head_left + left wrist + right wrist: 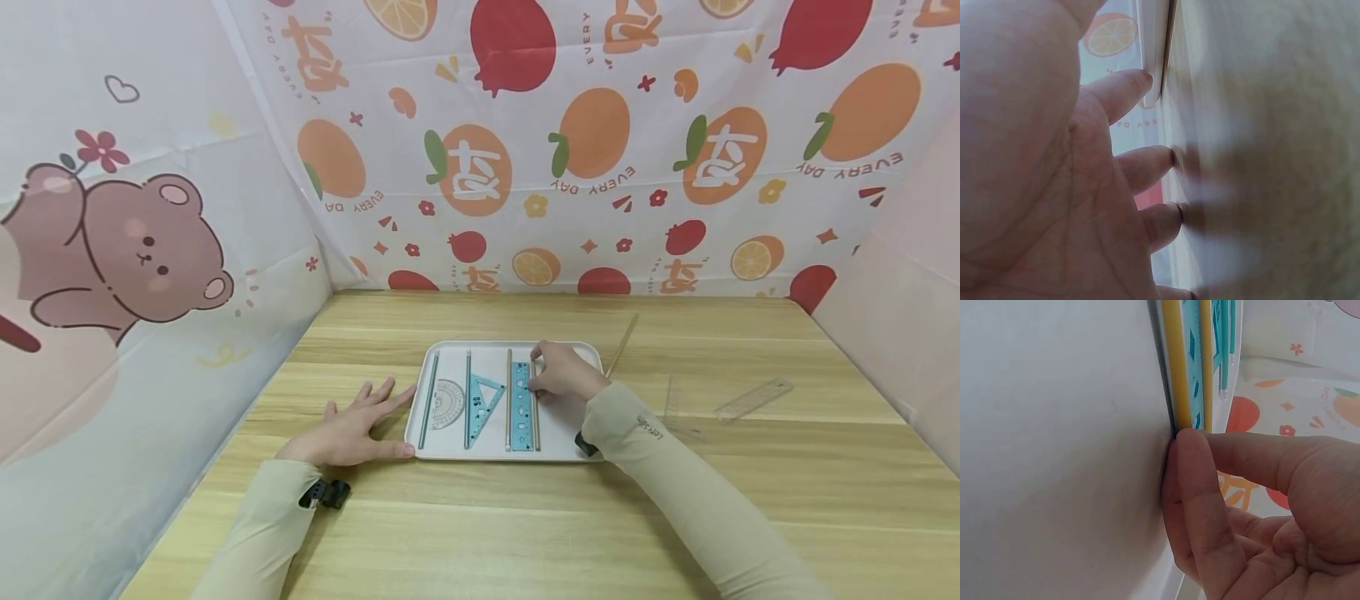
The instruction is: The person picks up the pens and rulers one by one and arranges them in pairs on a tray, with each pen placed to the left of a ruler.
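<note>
A white tray (pixel 561 437) bears a row of stationery. From left to right lie a green pencil (pixel 429 404), a clear protractor (pixel 447 408), another green pencil (pixel 468 400), a blue set square (pixel 478 417), a yellow pencil (pixel 508 404), a blue ruler (pixel 522 412) and a second yellow pencil (pixel 537 429). My right hand (pixel 566 372) pinches the far end of this rightmost yellow pencil (pixel 1175 356) between thumb and fingers, close over the tray. With fingers spread, my left hand (pixel 352 429) rests on the table, its thumb and index fingertip at the tray's left rim.
Right of the tray, a thin yellowish pencil-like stick (pixel 624 343) lies slanted on the wooden table (pixel 480 525). Farther right are a clear ruler (pixel 753 400) and another clear piece (pixel 672 404), partly behind the right sleeve. A fruit-print cloth (pixel 525 217) hangs behind the table.
</note>
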{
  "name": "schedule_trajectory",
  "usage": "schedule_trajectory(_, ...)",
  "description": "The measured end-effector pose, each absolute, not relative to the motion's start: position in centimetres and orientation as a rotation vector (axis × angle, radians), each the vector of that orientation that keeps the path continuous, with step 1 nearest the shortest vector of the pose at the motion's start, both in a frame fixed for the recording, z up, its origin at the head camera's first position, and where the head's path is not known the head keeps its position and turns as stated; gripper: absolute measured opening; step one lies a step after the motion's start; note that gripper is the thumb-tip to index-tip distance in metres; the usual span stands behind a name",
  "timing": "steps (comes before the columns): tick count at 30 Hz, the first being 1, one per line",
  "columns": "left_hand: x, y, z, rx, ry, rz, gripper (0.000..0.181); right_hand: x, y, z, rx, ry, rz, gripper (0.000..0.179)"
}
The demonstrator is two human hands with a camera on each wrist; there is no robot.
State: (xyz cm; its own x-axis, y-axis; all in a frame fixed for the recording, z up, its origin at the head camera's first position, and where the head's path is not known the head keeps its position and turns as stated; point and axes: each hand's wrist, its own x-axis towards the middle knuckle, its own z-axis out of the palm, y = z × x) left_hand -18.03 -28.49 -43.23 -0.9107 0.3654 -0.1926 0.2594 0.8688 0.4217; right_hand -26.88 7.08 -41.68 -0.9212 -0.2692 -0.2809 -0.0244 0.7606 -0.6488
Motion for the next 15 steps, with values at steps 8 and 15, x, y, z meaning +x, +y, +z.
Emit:
schedule_trajectory(8, -18.07, -28.53, -43.32, 0.470, 2.771, 0.588, 0.103, -26.86, 7.07, -41.69, -0.227, 2.611, -0.939, 0.056)
schedule_trajectory(15, -18.15, -28.56, -43.36, 0.469, 2.770, 0.595, 0.103, -26.92, 7.22, -41.71, -0.236, 2.625, -0.929, 0.057)
